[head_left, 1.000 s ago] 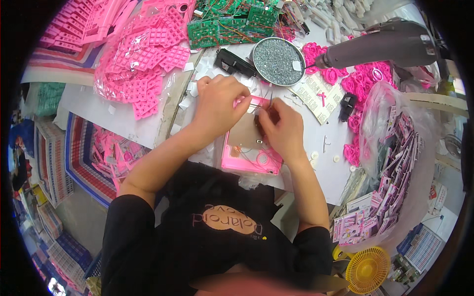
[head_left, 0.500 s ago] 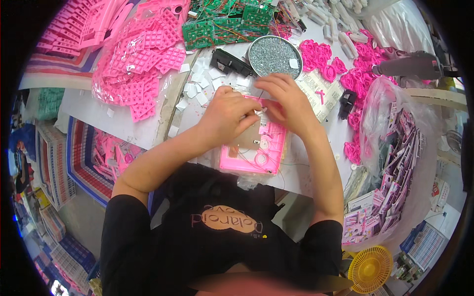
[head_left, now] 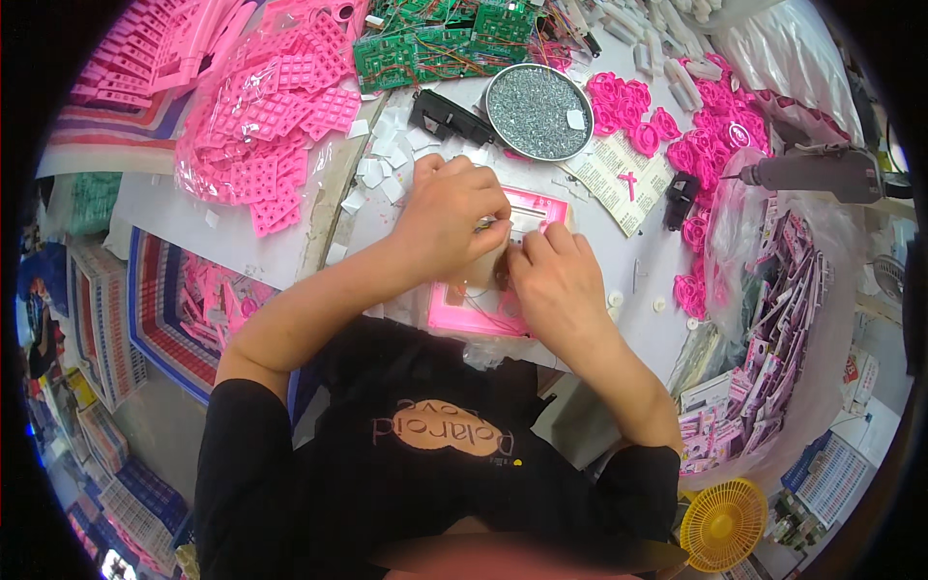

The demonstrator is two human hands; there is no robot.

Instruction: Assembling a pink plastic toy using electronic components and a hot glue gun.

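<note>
Head view, pink casing (head_left: 466, 317): before you on the tabletop (head_left: 619, 266), at its near edge.
Your left hand (head_left: 454, 215): grip, thumb near fingertips, above it; I cannot tell its hold.
Your right hand (head_left: 558, 282): grip curled at its right; width, hold hidden.

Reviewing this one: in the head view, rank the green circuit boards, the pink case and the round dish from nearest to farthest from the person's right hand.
From the right hand:
1. Pink case: directly under the hand, reaching out to its left.
2. Round dish: ahead, beyond the case.
3. Green circuit boards: ahead and to the left, past the dish.
</note>
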